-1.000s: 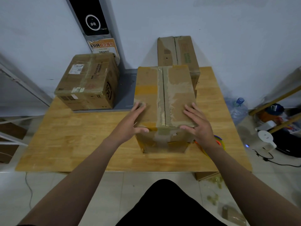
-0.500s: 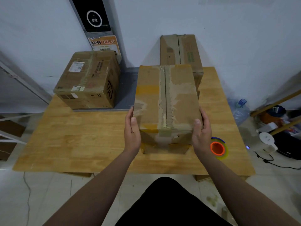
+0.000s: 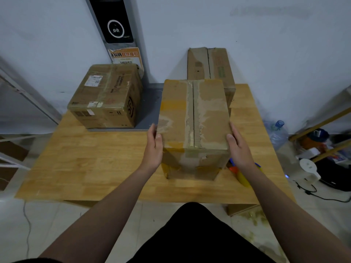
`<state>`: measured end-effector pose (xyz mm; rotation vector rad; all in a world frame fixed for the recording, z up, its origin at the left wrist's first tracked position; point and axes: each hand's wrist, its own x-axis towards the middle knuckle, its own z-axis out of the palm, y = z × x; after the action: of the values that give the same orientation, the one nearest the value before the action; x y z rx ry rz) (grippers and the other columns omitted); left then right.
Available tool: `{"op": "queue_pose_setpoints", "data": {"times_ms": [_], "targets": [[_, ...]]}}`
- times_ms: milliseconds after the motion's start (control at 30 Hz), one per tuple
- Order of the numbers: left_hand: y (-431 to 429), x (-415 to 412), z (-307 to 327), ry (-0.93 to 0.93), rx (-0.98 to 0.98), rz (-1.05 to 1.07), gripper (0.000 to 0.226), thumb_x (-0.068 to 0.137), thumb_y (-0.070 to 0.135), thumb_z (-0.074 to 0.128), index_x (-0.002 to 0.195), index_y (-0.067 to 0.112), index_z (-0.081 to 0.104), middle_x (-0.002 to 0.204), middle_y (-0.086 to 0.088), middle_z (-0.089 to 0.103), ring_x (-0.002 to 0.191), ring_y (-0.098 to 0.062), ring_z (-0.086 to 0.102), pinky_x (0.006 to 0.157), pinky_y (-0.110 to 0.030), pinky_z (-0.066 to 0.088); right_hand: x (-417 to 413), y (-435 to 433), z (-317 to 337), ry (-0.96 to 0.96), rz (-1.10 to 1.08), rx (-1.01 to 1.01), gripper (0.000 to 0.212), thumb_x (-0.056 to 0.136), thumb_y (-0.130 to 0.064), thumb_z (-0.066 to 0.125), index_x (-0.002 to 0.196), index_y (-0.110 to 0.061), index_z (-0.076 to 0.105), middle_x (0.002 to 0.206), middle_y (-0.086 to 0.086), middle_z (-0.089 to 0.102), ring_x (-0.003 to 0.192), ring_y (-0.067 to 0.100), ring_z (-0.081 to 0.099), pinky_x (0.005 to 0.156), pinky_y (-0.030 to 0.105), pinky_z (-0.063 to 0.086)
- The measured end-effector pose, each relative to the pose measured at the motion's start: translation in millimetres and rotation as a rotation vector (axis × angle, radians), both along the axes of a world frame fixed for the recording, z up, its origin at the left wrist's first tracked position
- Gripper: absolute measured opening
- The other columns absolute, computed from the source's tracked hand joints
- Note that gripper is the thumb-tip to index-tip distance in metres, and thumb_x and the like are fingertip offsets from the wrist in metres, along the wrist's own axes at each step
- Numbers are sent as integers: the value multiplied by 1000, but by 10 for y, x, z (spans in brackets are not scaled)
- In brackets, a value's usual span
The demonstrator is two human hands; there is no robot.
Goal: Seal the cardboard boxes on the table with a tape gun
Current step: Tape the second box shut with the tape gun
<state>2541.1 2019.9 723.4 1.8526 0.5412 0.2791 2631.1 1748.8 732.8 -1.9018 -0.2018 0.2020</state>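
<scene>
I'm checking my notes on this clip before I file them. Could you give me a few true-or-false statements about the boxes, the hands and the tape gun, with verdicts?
1. The left hand and the right hand press the sides of the middle box. True.
2. The right hand holds the tape gun. False: it lies on the table beside the middle box, partly hidden under the right wrist.
3. Fresh tape covers the middle box's top seam. False: the seam is bare, with torn patches on both sides.
4. The left box has a white label on top. True.
5. The back box stands behind the middle box, by the wall. True.
</scene>
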Motion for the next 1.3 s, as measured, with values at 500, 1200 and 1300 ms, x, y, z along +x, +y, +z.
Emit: {"op": "queue_pose_setpoints", "data": {"times_ms": [500,1200,1300], "targets": [[-189,113,770,580,643,-382,87,87,72,60,158,35,27,172,-3,0,155,-44,-10,114,-78,0,-247,424,414,68,466,-290,24,88,-25,79,110,-37,78,101,-8,78,87,19,73,81,35,60],[476,-478,710,706,572,-349,118,76,33,88,156,55,5,169,15,-20,155,-29,-24,119,-65,24,614,1177,522,-110,337,-807,82,78,-78,62,150,-44,38,168,10,15,153,40,11,121,57,18],[541,-490,748,727,588,-362,121,73,27,90,157,53,8,170,11,-16,156,-31,-20,120,-62,25,597,1180,464,-19,359,-802,101,67,-89,57,154,-48,29,161,13,20,147,44,17,117,56,23]]}}
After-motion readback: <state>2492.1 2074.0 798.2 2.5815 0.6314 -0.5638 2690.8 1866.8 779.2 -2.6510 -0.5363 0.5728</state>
